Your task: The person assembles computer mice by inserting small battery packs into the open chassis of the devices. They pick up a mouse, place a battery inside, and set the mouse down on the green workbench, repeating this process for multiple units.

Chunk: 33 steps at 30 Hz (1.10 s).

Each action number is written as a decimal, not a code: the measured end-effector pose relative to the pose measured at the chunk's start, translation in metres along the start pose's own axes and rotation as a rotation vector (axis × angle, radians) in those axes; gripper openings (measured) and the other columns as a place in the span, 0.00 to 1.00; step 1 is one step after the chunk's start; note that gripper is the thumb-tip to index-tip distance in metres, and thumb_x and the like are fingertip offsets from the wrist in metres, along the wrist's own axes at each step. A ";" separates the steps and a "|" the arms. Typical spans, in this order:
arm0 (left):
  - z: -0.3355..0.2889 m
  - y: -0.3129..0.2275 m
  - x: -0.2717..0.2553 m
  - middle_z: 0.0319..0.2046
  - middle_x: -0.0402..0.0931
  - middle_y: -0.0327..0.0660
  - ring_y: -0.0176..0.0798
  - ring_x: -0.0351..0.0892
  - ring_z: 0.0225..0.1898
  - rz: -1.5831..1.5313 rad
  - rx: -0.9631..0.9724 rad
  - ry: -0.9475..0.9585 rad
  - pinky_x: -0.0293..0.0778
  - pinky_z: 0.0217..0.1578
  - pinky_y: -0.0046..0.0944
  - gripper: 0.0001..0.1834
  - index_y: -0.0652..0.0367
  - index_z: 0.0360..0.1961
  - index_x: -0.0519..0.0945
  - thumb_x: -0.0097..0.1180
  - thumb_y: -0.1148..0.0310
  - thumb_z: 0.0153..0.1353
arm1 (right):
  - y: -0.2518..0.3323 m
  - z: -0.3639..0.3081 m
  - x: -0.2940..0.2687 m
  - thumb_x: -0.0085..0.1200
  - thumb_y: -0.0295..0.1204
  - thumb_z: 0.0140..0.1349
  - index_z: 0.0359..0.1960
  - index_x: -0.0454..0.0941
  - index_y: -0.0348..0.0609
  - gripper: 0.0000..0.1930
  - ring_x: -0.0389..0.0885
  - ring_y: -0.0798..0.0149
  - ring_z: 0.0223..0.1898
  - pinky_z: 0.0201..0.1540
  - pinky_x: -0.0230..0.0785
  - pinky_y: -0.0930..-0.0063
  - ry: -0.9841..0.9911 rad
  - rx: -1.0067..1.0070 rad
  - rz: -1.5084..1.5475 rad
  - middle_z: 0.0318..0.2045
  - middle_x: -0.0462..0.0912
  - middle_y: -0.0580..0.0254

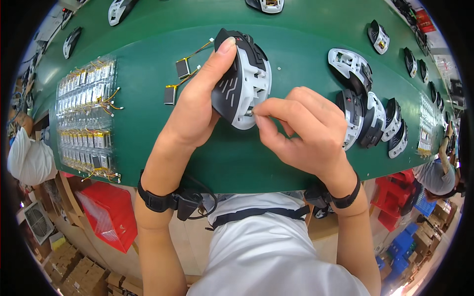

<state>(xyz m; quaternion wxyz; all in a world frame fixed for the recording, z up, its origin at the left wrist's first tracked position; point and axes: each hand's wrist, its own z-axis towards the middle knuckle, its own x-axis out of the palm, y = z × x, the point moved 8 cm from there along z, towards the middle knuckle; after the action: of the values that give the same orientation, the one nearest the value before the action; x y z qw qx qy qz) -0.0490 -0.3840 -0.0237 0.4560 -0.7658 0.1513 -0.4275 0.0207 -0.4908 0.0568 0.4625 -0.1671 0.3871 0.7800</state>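
My left hand point(200, 93) holds up a black and white plastic housing point(254, 81) shaped like a computer mouse, thumb on its dark side. The housing's white inner frame, with openings and slots, faces me. At the lower end of that frame, my right hand point(303, 128) pinches with thumb and forefinger. Whatever lies between those fingertips is too small to make out. Two small battery packs lie beyond my left hand: one battery point(183, 68) and a nearer battery point(170, 94), each with thin wires and a white plug.
On the green table point(237, 170), a clear tray point(61, 116) of several wired batteries stands at left. Several similar housings point(376, 118) cluster at right, and more lie farther off. A red bin point(111, 212) is below the table edge. Other people sit at both sides.
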 end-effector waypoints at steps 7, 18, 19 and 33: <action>-0.001 0.001 0.004 0.36 0.74 0.32 0.25 0.73 0.37 0.020 -0.001 0.012 0.70 0.41 0.28 0.16 0.55 0.46 0.73 0.41 0.54 0.74 | -0.001 -0.007 0.004 0.65 0.20 0.39 0.28 0.78 0.45 0.12 0.71 0.66 0.19 0.21 0.66 0.74 0.025 -0.068 -0.077 0.21 0.70 0.68; -0.002 0.003 -0.009 0.40 0.81 0.45 0.38 0.82 0.39 0.045 0.104 -0.116 0.78 0.42 0.37 0.24 0.60 0.52 0.74 0.33 0.52 0.75 | -0.007 -0.008 0.010 0.62 0.18 0.43 0.30 0.79 0.40 0.10 0.72 0.64 0.18 0.20 0.66 0.72 0.088 0.113 0.117 0.19 0.73 0.65; -0.002 0.002 -0.010 0.40 0.81 0.46 0.38 0.82 0.39 0.020 0.111 -0.122 0.79 0.42 0.37 0.25 0.60 0.53 0.74 0.32 0.52 0.75 | -0.009 -0.008 0.012 0.61 0.18 0.44 0.30 0.79 0.40 0.10 0.73 0.64 0.18 0.20 0.66 0.72 0.115 0.145 0.163 0.18 0.73 0.64; -0.004 0.001 0.000 0.43 0.79 0.53 0.42 0.83 0.37 -0.001 0.163 -0.061 0.80 0.38 0.39 0.32 0.61 0.59 0.69 0.25 0.46 0.75 | -0.014 -0.013 0.015 0.59 0.17 0.47 0.34 0.79 0.38 0.11 0.76 0.65 0.18 0.21 0.70 0.73 0.050 0.132 0.239 0.20 0.76 0.63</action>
<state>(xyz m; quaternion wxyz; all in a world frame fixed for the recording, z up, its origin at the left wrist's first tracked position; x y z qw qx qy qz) -0.0521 -0.3870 -0.0239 0.5211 -0.7389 0.1017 -0.4149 0.0229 -0.4880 0.0328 0.3666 -0.1083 0.4661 0.7979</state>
